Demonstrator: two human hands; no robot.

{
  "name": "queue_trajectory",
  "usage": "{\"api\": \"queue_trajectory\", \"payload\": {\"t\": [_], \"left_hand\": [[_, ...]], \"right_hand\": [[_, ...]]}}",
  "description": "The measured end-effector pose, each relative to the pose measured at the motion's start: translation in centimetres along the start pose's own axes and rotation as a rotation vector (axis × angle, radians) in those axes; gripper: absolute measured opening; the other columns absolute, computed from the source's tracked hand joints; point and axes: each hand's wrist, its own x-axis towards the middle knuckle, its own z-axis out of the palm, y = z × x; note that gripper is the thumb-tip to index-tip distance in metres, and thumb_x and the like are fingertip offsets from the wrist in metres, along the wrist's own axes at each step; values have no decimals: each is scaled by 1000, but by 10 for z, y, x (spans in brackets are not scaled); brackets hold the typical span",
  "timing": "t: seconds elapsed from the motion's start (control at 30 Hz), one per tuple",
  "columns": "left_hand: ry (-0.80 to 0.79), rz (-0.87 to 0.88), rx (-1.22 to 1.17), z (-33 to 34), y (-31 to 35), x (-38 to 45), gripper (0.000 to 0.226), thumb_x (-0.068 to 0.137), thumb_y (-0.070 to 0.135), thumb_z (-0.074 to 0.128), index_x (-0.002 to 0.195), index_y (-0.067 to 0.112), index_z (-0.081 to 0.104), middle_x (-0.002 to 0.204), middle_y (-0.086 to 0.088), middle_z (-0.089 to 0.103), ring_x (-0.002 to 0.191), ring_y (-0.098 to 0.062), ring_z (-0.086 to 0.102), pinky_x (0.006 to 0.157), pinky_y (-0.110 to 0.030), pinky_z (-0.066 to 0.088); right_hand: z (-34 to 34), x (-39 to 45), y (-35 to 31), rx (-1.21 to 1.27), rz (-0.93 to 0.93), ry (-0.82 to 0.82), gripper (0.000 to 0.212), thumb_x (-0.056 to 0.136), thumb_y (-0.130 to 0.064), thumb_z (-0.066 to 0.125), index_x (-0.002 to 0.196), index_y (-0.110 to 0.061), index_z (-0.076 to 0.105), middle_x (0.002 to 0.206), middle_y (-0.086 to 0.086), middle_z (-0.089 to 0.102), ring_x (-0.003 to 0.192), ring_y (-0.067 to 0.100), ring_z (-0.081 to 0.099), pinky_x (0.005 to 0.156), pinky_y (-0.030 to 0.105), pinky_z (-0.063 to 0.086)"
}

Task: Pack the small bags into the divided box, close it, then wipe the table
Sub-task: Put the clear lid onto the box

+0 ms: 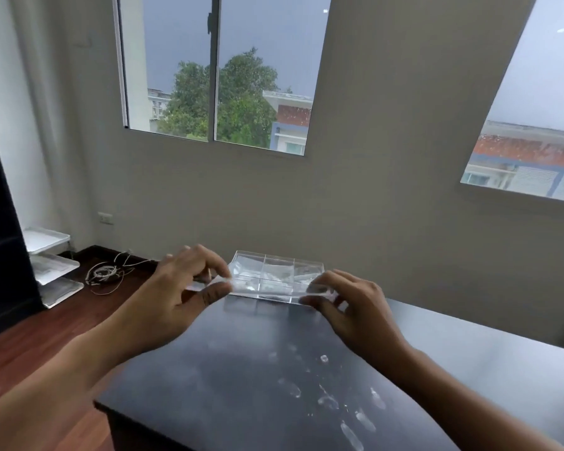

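Clear divided plastic box (275, 278) at far edge of dark glossy desk (248, 369), long axis L–R; flat clear plastic lid (261, 288) lies along it, near side; left hand (183, 288) & right hand (349, 301) pinch lid ends; bags appear inside compartments.

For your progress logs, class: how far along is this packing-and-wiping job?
Done: bags seem to lie in the box, though the clear plastic makes that hard to confirm. In hand: both hands, left and right, hold the lid at its ends over the box. Left: closing, then wiping the smudges off the table.
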Motion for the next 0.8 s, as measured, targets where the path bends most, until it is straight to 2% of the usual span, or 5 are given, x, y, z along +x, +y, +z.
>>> {"api": "queue_trajectory", "payload": {"t": [0.27, 0.37, 0.47, 0.63, 0.8], "left_hand": [[246, -316, -227, 47, -49, 38, 30, 87, 41, 70, 111, 45, 52, 100, 8, 66, 79, -9, 61, 76, -13, 46], [348, -334, -271, 62, -60, 65, 45, 87, 37, 75, 127, 34, 54, 104, 7, 64, 79, -7, 64, 77, -14, 48], [422, -355, -289, 79, -66, 85, 56, 87, 39, 75, 138, 26, 55, 115, 6, 63, 75, -7, 63, 75, -25, 56], [439, -399, -231, 97, -82, 89, 58, 89, 46, 71, 142, 28, 55, 124, 6, 61, 72, -11, 64, 70, -11, 50], [269, -459, -182, 106, -92, 79, 53, 98, 43, 61, 146, 23, 52, 131, 8, 58, 114, 3, 57, 90, -1, 36]], "right_hand": [[23, 40, 17, 231, 393, 11, 29, 91, -32, 78, 104, -24, 53, 81, 1, 73, 72, 13, 74, 62, 29, 57], [35, 53, 29, 128, 326, 45, 90, 81, -26, 88, 147, -32, 28, 112, -3, 58, 80, 11, 63, 68, 13, 51], [44, 65, 46, -60, 252, -35, 141, 63, -28, 98, 162, -38, -1, 128, -3, 27, 96, 25, 50, 83, 30, 53], [45, 90, 67, -212, 313, -271, 115, 51, -37, 95, 146, -36, 31, 125, 1, 29, 111, 28, 49, 102, 42, 49], [42, 99, 93, -216, 367, -516, 104, 55, -51, 94, 142, -34, 40, 131, -5, 49, 124, 20, 44, 103, 33, 30]]}}
